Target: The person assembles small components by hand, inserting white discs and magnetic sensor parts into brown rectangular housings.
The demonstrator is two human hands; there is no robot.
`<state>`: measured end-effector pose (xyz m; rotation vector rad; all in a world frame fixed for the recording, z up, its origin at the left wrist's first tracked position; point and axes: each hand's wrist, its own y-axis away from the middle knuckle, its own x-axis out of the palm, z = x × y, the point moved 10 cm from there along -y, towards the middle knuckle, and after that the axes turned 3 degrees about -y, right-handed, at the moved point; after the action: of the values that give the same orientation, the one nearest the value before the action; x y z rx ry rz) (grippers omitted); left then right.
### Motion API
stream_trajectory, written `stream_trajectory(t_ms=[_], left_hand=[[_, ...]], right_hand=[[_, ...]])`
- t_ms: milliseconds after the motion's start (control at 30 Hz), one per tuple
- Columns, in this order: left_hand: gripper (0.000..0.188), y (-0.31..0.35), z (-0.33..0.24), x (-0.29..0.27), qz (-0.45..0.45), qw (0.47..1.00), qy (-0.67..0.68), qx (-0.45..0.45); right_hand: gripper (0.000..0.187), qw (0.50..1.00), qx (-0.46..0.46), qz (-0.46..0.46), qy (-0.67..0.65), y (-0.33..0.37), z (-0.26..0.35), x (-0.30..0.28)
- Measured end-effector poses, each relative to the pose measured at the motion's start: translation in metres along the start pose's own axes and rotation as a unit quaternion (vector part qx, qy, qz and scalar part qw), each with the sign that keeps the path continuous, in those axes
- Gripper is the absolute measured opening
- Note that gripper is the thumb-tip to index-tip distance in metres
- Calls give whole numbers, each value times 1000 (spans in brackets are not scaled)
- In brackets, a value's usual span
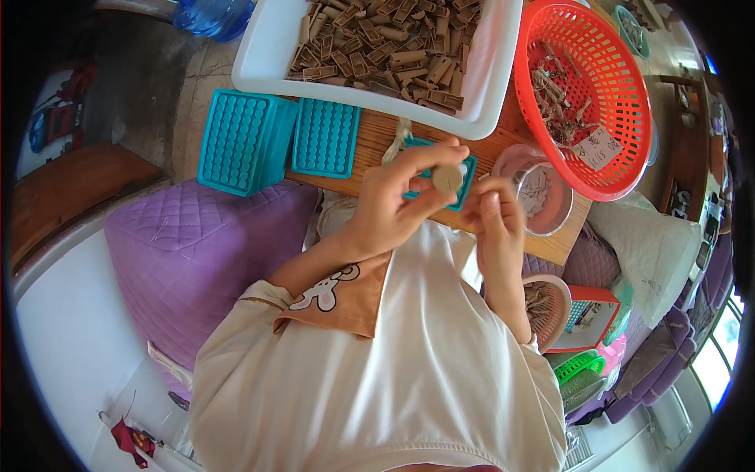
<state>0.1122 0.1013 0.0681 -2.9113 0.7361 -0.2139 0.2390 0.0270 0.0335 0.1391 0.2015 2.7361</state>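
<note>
My left hand (397, 193) grips a tan plastic cylinder (447, 179) between thumb and fingers, its round end turned up toward me. Beside it on the right, my right hand (499, 220) is closed with thumb and fingertips pressed together, a little blurred. What it pinches, if anything, is too small to make out. Just beyond both hands lies a small teal tray (465, 189), partly hidden by the left hand. A pink bowl (560, 216) with small pale pieces in it stands right of my right hand.
A white bin (271, 47) full of tan plastic parts (377, 47) stands at the back of the wooden table (334, 182). Teal trays (244, 141) with rows of round cells are stacked at left. An orange-red basket (633, 102) holds stringy pieces and a label. A purple quilted seat (181, 244) is at left.
</note>
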Motion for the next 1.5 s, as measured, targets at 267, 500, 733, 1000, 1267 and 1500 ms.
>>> stream_trajectory(t_ms=[267,500,733,1000,1267,1500], left_hand=[[30,37,-45,34,91,932,-152,316],[64,17,18,13,66,987,136,-52],[42,-2,-5,43,129,991,32,-12],[30,-4,-9,43,53,998,-29,26],[42,-6,6,66,139,984,-107,-23],[45,-12,14,88,354,922,-148,-52]], right_hand=[[46,856,228,218,-410,17,-8,62],[43,970,-11,158,-186,2,29,44],[17,986,-130,101,28,7,50,49],[13,988,-146,33,30,14,37,37],[18,991,-115,-36,-55,16,10,12],[31,970,-146,-190,34,63,2,-77]])
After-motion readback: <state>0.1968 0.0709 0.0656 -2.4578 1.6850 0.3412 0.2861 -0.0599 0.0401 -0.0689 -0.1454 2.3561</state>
